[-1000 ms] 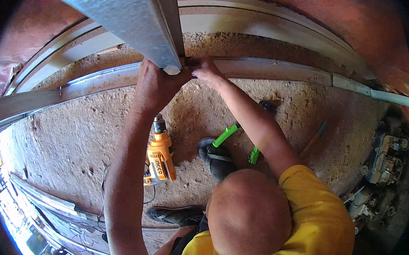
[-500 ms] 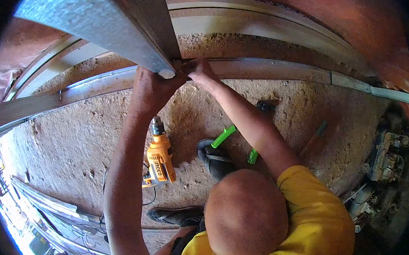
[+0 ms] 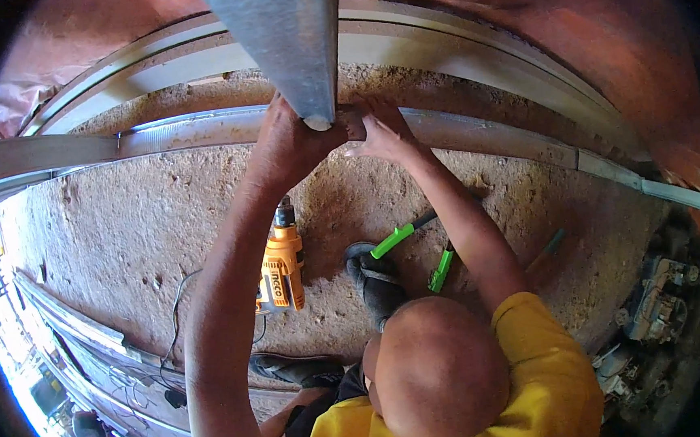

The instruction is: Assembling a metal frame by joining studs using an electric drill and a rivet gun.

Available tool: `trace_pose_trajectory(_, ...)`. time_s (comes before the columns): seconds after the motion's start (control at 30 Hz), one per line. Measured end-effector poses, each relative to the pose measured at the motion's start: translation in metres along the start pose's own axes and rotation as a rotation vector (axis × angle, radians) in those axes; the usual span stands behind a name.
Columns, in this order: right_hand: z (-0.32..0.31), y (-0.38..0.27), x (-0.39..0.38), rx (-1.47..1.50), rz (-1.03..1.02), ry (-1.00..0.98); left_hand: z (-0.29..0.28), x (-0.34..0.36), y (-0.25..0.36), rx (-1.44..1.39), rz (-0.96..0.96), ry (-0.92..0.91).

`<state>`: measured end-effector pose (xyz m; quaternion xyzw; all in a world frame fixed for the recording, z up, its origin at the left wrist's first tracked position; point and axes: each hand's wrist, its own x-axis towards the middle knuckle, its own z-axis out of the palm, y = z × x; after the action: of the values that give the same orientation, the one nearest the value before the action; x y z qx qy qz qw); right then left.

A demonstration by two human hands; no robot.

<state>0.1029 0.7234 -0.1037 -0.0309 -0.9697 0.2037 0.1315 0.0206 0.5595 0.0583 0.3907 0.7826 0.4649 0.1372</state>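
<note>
A grey metal beam (image 3: 293, 44) rises toward me from a long metal rail (image 3: 474, 133) lying across the ground. My left hand (image 3: 288, 146) is wrapped around the beam's lower end, where it meets the rail. My right hand (image 3: 388, 130) is just right of that joint, against the rail. Its thumb and fingers are apart, and some fingertips are hidden behind the metal. Below my hands an orange and black power drill (image 3: 283, 268) lies on the dirt, its chuck pointing at the rail.
Two tools with green handles, one handle (image 3: 392, 241) and another (image 3: 441, 270), lie below my right forearm. Dark footwear (image 3: 374, 278) stands near the drill. More pale rails (image 3: 451, 37) curve behind, before a reddish sheet (image 3: 530, 11). Dirty machine parts (image 3: 656, 298) sit at right.
The beam's upper part has swung to the right in view, with my left hand still around its lower end. My right hand has spread from a closer pinch at the joint. The view shifted slightly.
</note>
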Motion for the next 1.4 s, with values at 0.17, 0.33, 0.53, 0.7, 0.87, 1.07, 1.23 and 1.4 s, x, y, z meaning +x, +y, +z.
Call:
trace_pose_trajectory(0.17,0.009,-0.004,0.016,-0.053,0.033,-0.338,-0.001,-0.003,-0.013,-0.015,-0.023,0.021)
trace_pose_trajectory(0.33,0.031,0.014,0.003,-0.049,-0.114,-0.132,0.002,0.003,-0.011,0.029,0.021,-0.012)
trace_pose_trajectory(0.53,0.024,0.002,0.013,0.044,-0.090,-0.133,-0.006,-0.005,-0.010,-0.021,-0.009,-0.004)
trace_pose_trajectory(0.7,0.019,0.011,0.008,0.135,-0.075,-0.141,-0.009,-0.045,-0.004,-0.067,0.014,0.157)
trace_pose_trajectory(0.87,0.000,-0.001,0.009,0.039,-0.059,-0.188,-0.038,-0.185,-0.025,0.247,-0.134,-0.041)
trace_pose_trajectory(1.07,-0.002,-0.069,-0.049,0.450,0.194,0.066,-0.056,-0.316,-0.049,0.513,-0.302,-0.393)
trace_pose_trajectory(1.23,0.034,-0.148,-0.092,1.126,0.456,-0.379,-0.035,-0.357,-0.101,0.670,-0.351,-0.465)
trace_pose_trajectory(1.4,0.066,-0.186,-0.101,1.057,0.523,-0.439,-0.035,-0.351,-0.097,0.707,-0.306,-0.455)
